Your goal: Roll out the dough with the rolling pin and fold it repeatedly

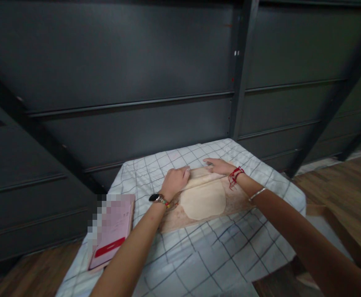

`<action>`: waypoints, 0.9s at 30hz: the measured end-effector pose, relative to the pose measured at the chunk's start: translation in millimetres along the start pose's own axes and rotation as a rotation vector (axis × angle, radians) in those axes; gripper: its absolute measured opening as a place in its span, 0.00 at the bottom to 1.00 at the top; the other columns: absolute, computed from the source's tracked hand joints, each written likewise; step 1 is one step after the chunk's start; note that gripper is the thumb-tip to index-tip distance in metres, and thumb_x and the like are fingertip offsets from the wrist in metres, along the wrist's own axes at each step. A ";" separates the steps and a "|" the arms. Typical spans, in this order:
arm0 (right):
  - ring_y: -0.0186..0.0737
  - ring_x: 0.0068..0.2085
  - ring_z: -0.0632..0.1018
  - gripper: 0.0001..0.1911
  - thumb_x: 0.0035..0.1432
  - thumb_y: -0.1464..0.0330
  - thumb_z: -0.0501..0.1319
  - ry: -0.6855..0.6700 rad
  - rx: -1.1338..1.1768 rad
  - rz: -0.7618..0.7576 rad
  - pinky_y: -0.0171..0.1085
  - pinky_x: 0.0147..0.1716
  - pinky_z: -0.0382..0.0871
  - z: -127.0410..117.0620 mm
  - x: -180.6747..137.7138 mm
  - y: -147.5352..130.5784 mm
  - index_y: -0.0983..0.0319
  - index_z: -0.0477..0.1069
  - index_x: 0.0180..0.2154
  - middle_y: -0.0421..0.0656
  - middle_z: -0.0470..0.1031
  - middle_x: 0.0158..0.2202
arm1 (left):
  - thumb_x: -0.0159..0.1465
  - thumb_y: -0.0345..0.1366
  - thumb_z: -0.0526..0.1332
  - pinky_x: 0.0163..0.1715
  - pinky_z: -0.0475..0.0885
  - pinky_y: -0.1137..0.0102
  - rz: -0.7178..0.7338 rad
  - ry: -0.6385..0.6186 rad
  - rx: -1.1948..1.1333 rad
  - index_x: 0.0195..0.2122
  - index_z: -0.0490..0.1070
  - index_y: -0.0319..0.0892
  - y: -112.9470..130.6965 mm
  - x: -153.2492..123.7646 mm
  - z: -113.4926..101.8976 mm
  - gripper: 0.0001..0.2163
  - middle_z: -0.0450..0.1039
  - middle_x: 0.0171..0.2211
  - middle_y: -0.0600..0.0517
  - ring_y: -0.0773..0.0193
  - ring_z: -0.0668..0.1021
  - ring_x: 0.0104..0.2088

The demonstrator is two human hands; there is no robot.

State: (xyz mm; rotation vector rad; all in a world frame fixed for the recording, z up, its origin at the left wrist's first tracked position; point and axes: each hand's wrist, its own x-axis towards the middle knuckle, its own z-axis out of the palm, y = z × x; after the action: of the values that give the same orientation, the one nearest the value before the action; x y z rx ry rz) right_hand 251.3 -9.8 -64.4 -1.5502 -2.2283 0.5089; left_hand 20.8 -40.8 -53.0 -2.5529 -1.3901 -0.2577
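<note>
A flat, pale sheet of dough [203, 202] lies on a floured wooden board [176, 220]. Across the dough's far edge runs a pale cylinder that looks like a rolling pin [202, 180]. My left hand [176, 181] is closed at its left end, fingers curled and partly hidden from me. At the right end rests my right hand [220, 166], its fingers stretched out to the left above the pin. A watch and a beaded bracelet are on my left wrist; red string bracelets and a silver bangle circle the right one.
The board sits on a table with a white checked cloth [217, 251]. A pink box or book with a red label [114, 231] lies at the left edge. Dark metal panels [137, 74] rise behind the table. An open cardboard box [332, 231] stands low on the right.
</note>
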 end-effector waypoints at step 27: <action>0.47 0.60 0.63 0.26 0.64 0.59 0.48 -0.006 -0.350 0.041 0.43 0.57 0.57 6.8 3.7 -6.9 0.64 0.60 0.60 0.50 0.62 0.61 | 0.70 0.41 0.39 0.31 0.67 0.66 -0.279 0.012 0.064 0.45 0.67 0.41 11.9 -15.8 -3.7 0.19 0.76 0.31 0.46 0.55 0.78 0.32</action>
State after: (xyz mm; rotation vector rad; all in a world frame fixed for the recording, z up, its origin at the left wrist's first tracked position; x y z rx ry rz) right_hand 241.3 -9.1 -66.4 -1.7639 -2.3908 0.1362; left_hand 22.1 -60.8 -54.8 -2.2989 -1.7206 -0.2690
